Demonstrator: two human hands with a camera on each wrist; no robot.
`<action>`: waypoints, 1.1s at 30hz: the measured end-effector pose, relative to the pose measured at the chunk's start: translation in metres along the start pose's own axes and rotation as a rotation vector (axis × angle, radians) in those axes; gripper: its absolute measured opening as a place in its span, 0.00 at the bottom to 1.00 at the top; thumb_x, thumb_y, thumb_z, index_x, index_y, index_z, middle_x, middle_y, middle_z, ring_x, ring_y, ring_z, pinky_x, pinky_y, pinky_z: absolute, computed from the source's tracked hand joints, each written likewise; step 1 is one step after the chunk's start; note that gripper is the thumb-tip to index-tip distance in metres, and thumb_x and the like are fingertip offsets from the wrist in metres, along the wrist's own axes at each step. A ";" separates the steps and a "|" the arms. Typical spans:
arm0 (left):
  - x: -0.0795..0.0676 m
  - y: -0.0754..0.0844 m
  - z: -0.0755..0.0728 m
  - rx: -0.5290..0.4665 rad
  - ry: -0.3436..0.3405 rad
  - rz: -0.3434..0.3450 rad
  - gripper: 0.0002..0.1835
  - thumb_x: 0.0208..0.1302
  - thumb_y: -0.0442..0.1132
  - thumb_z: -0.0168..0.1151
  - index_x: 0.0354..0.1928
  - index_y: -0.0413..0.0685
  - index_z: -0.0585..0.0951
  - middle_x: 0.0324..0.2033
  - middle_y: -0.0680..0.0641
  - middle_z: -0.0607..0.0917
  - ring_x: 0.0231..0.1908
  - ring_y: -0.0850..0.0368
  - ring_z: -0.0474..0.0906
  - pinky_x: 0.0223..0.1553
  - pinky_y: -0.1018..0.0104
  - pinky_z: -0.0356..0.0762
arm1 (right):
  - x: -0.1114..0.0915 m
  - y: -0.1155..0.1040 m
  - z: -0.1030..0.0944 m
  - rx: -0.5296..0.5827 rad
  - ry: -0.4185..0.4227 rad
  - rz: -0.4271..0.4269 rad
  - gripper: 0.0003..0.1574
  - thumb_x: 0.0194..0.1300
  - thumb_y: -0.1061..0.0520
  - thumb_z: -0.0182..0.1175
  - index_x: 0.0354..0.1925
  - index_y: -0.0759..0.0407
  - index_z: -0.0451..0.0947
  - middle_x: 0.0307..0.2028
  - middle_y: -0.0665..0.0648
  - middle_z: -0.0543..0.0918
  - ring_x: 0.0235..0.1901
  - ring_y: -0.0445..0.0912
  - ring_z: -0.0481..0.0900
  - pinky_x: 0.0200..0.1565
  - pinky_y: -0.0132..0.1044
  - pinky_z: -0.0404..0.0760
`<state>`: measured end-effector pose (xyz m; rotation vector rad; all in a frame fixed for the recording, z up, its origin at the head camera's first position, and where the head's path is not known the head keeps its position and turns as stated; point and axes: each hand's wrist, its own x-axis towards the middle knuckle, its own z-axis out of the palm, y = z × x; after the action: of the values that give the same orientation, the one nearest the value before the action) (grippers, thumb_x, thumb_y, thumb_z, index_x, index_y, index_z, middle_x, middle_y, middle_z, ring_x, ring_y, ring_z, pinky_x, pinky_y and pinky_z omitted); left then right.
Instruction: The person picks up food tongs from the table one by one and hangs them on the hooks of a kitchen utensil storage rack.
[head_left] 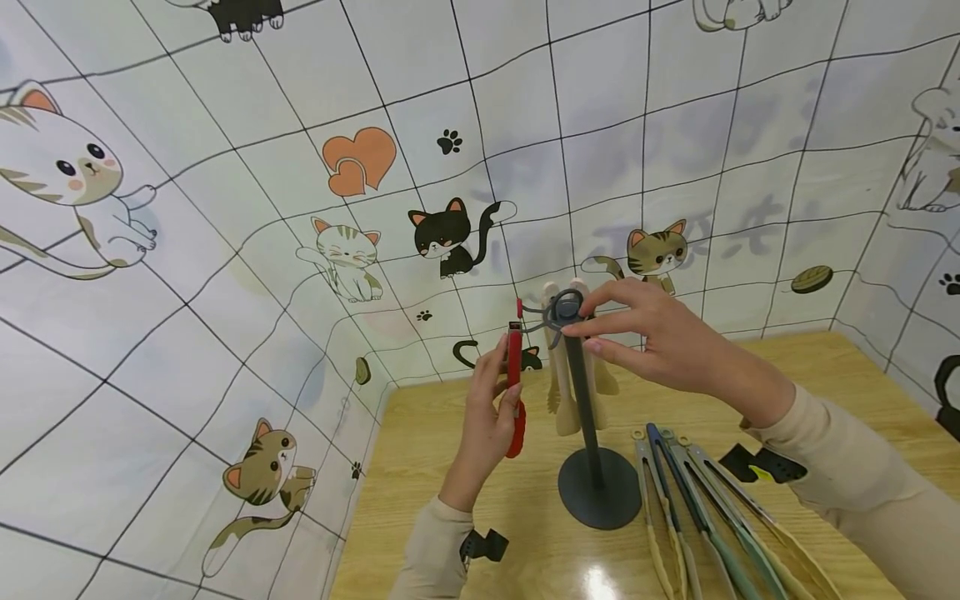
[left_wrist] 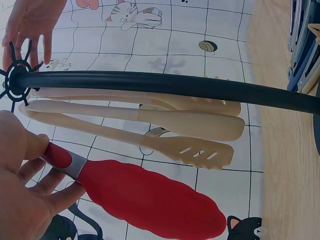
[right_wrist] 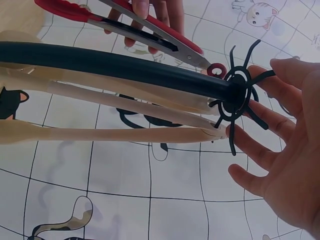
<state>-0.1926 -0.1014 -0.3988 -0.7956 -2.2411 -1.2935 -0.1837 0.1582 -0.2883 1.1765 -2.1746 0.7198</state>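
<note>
In my left hand [head_left: 483, 417] I grip a pair of red tongs [head_left: 515, 358], its metal arms and scalloped red tips pointing down in the head view. The tongs' red pull ring [right_wrist: 216, 70] sits right at the hooks of a dark utensil stand [head_left: 581, 400]. My right hand [head_left: 648, 329] is at the stand's top, fingers spread and fairly straight, fingertips at the hooked hub [right_wrist: 236, 95]. Beige utensils hang from the hooks, among them a slotted turner [left_wrist: 195, 152] and a spatula [left_wrist: 200, 124].
Several tongs [head_left: 705, 508] in beige, blue and green lie on the wooden table [head_left: 420, 450], right of the stand's round base [head_left: 600, 500]. Behind stands a white wall covering [head_left: 510, 108] with a grid and cartoon cats.
</note>
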 end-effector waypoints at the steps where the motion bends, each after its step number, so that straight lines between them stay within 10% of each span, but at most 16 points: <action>1: 0.000 -0.001 0.001 0.001 0.000 0.006 0.36 0.66 0.31 0.52 0.73 0.57 0.53 0.63 0.45 0.67 0.56 0.48 0.75 0.52 0.57 0.80 | 0.000 0.000 0.000 0.000 0.000 0.002 0.21 0.57 0.60 0.65 0.49 0.43 0.83 0.49 0.52 0.78 0.47 0.42 0.70 0.47 0.44 0.66; 14: 0.001 0.024 0.002 -0.050 -0.030 -0.035 0.34 0.64 0.26 0.53 0.71 0.44 0.57 0.60 0.39 0.69 0.57 0.45 0.74 0.54 0.51 0.78 | 0.000 0.001 0.001 0.003 0.014 -0.020 0.21 0.57 0.60 0.65 0.49 0.43 0.82 0.47 0.52 0.78 0.45 0.41 0.72 0.43 0.40 0.69; 33: 0.004 0.031 0.008 -0.098 -0.069 -0.115 0.34 0.66 0.29 0.54 0.71 0.52 0.55 0.59 0.40 0.71 0.59 0.44 0.72 0.58 0.48 0.75 | 0.001 0.000 0.004 -0.001 0.067 -0.011 0.15 0.54 0.58 0.68 0.42 0.53 0.82 0.44 0.49 0.80 0.46 0.41 0.74 0.45 0.37 0.72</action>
<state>-0.1750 -0.0811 -0.3804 -0.7671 -2.3226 -1.4595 -0.1849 0.1552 -0.2903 1.1464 -2.1112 0.7427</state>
